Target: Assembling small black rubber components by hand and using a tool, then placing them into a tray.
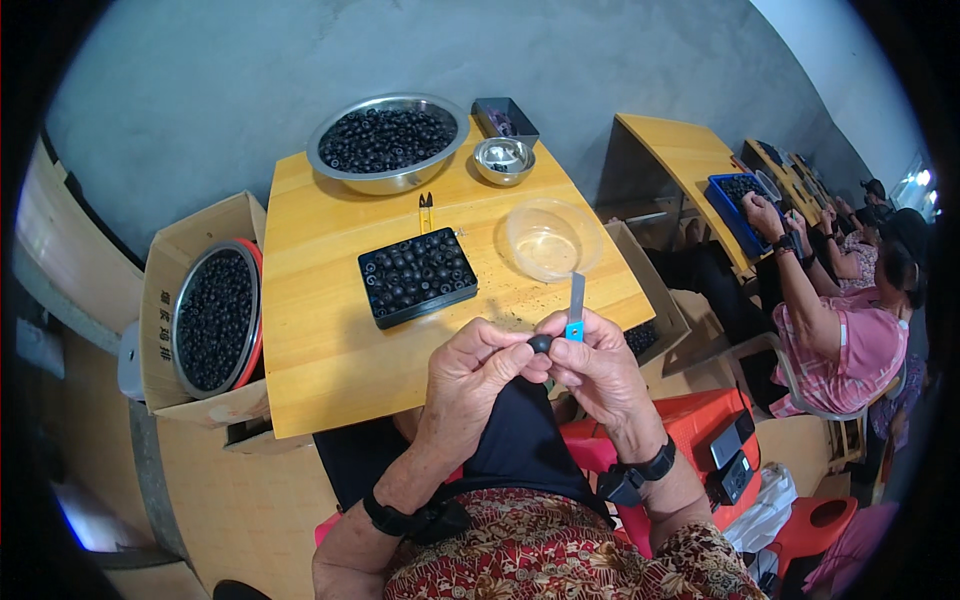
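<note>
My left hand (465,375) pinches a small, dark round piece (540,343) between thumb and fingertips, just past the table's near edge. Against it, my right hand (608,385) closes in from the other side, its fingers at the piece too. That hand also grips a small knife (577,300) with a blue holder, its flat metal blade pointing up and away from me. Just beyond my hands, a black rectangular tray (425,310) holds many similar dark pieces, several with a hole showing. To its right is a clear plastic bowl (550,240) with small crumbs in it.
A big steel bowl (455,150) of dark pieces, a small steel bowl (515,178), a dark box (528,118) and yellow-handled snips (426,215) lie on the table (310,330). Left stands a carton (160,380) with another full basin. Co-workers sit at tables to the right.
</note>
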